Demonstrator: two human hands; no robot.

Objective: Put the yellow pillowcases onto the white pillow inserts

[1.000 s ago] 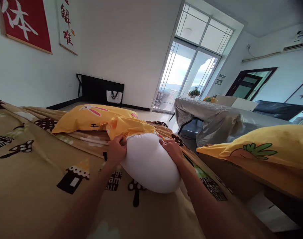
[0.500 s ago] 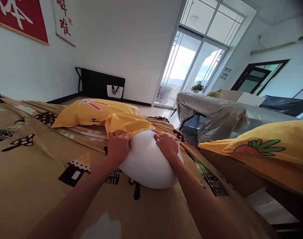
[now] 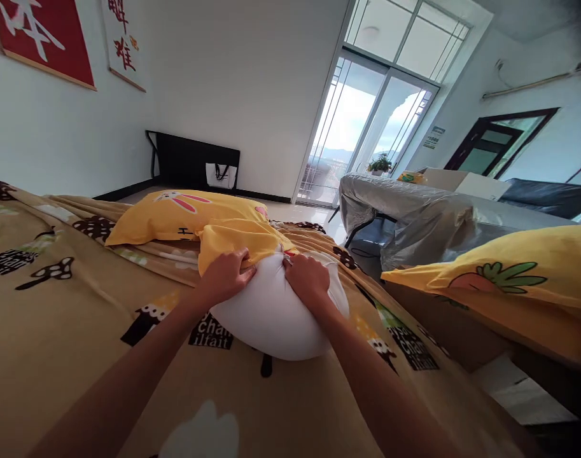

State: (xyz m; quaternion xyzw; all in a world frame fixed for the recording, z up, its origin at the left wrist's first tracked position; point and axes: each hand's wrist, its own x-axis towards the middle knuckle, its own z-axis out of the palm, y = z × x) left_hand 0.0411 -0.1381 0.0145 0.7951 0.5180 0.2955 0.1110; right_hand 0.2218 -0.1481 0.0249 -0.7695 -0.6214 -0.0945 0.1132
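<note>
Curls the left hand (image 3: 229,273) into a loose fist at the near edge of a yellow pillowcase (image 3: 235,238), gripping bunched cloth with bent fingers and laying the thumb against a white pillow (image 3: 271,324). Folds the right hand (image 3: 307,277) up tightly too, pinching white fabric at the pillow's far end with thumb and forefinger, beside a small red patch (image 3: 291,252) at the pillowcase edge. Draws that fabric into creases at the fingertips. Cannot tell if also catching yellow cloth in this pinch.

Has the white pillow on a patterned sheet (image 3: 104,388), between the two forearms (image 3: 361,375), with the far end under the yellow cloth and the rounded near part bare. Cannot tell how deep inside.

Has a filled yellow cushion with a rabbit print (image 3: 175,216) lying flat just beyond the pillowcase, and another with a carrot print (image 3: 533,267) well apart at the right. Farther off, has a plastic-draped table (image 3: 414,200) bearing a white box (image 3: 481,184) with hidden contents, near a yellow packet (image 3: 412,177). Near the table's far end, has a plant (image 3: 380,162) set in a pale pot (image 3: 377,172). In front of a black panel (image 3: 188,156), has a white bag (image 3: 223,177) with dark handles and unseen contents.
</note>
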